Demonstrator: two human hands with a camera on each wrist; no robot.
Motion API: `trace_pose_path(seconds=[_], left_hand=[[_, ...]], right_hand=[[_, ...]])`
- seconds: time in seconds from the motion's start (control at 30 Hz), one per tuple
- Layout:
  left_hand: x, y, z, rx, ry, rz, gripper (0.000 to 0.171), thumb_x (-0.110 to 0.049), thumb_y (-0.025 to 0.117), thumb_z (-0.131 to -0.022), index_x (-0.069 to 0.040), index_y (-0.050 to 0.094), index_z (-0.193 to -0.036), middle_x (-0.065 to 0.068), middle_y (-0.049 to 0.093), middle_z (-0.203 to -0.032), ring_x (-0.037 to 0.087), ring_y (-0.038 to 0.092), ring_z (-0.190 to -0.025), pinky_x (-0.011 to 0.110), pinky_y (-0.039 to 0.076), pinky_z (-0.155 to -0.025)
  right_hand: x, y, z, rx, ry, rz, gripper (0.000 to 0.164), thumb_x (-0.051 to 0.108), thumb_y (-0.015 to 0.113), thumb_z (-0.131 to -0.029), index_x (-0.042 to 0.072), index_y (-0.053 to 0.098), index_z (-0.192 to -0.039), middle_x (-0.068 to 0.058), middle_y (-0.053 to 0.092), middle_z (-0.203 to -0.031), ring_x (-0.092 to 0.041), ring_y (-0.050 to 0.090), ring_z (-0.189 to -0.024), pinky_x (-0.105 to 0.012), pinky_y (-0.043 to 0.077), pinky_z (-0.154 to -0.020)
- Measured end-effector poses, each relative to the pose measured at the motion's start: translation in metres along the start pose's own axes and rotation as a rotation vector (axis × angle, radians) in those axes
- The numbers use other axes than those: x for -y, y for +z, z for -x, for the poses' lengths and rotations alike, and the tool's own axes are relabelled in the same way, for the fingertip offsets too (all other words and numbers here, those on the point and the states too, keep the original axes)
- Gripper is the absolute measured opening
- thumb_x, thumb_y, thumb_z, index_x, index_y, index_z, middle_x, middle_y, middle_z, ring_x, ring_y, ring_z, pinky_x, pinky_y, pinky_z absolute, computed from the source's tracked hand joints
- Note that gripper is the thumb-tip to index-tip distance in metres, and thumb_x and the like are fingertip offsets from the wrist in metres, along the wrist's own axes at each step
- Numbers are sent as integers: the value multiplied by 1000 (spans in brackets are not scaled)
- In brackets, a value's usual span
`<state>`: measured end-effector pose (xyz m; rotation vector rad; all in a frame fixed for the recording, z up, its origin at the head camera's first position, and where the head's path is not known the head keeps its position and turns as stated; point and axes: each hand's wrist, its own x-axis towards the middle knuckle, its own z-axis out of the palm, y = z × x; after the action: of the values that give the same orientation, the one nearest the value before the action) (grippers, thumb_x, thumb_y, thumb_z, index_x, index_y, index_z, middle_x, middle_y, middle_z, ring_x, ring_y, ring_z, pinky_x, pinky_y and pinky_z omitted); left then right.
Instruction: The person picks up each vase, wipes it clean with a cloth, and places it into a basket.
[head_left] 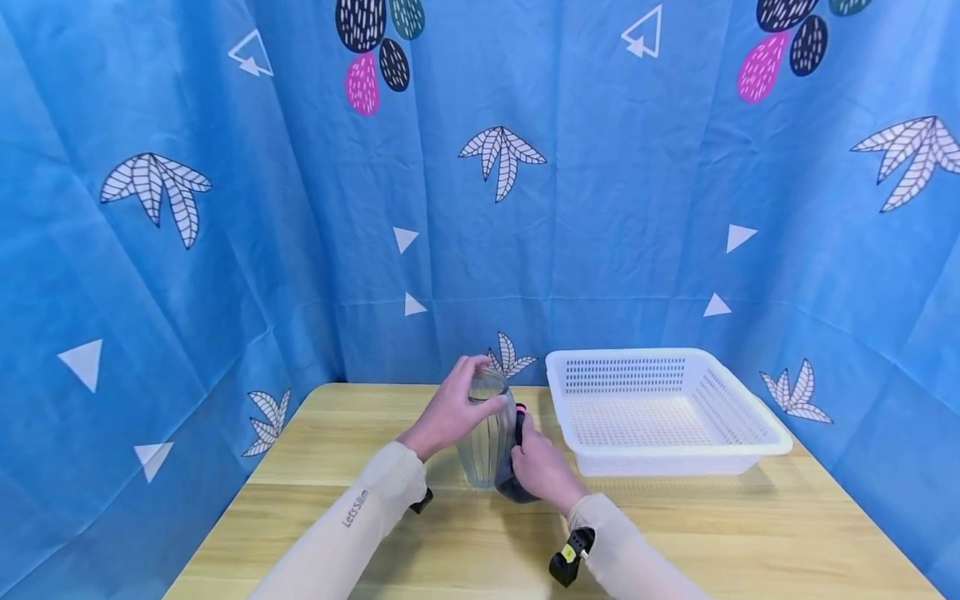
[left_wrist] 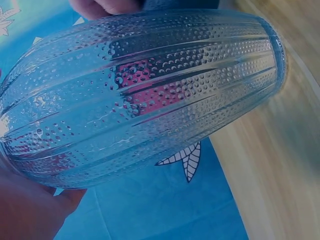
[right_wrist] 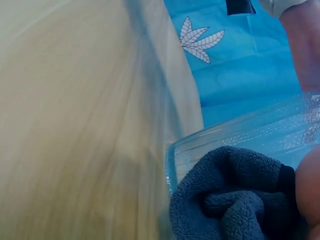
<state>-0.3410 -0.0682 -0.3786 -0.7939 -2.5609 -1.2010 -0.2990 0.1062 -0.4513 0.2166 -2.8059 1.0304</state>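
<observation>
A clear ribbed glass vase (head_left: 480, 458) with a dotted texture (left_wrist: 165, 75) is near the middle of the table, its mouth upward. My left hand (head_left: 452, 410) grips it around the rim, thumb across the near side. On the vase's right side, my right hand (head_left: 547, 468) holds a dark grey fluffy cloth (head_left: 513, 487) against the glass. Folds of this cloth (right_wrist: 225, 195) bunch beside the vase's lower end in the right wrist view. A bit of pink shows at the cloth's top, and pink also shows through the glass in the left wrist view.
A white perforated plastic basket (head_left: 675, 462) stands on the table to the right of my hands. The light wooden table (head_left: 360, 417) meets blue patterned curtains (head_left: 495, 250) at its back and sides. Black straps (head_left: 573, 554) are on my wrists.
</observation>
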Motion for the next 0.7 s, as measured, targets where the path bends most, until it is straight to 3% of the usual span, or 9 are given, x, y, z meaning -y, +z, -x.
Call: trace_pose_path(seconds=[0.1, 0.23, 0.47, 0.7], left_hand=[[0, 0, -1, -3, -12, -11, 70, -52, 69, -91, -22, 42, -148, -3, 49, -134, 16, 52, -123, 43, 45, -105], [0, 1, -1, -2, 4, -52, 70, -50, 69, -90, -19, 43, -147, 0, 51, -136, 20, 47, -127, 45, 43, -106], [1, -1, -3, 7, 26, -75, 70, -42, 70, -90, -15, 43, -149, 5, 52, -141, 21, 42, -127, 48, 42, -106], [2, -3, -5, 15, 39, -83, 61, -36, 71, -88, -16, 50, -143, -4, 55, -136, 19, 43, -123, 45, 43, -103]], right_hand=[[-1, -1, 0, 28, 24, -45, 67, 12, 49, -97, -10, 23, -155, -35, 59, -131, -41, 64, -113, -54, 52, -92], [0, -6, 2, 12, 44, -105, 67, 11, 49, -98, -6, 21, -157, -34, 53, -139, -41, 60, -121, -54, 49, -96], [13, -26, 5, -123, -9, -169, 69, 13, 50, -98, 4, 22, -160, -31, 53, -141, -40, 63, -117, -53, 51, -92], [25, -44, 2, -195, -54, -240, 69, 13, 52, -99, 10, 22, -161, -22, 48, -150, -32, 58, -124, -50, 49, -98]])
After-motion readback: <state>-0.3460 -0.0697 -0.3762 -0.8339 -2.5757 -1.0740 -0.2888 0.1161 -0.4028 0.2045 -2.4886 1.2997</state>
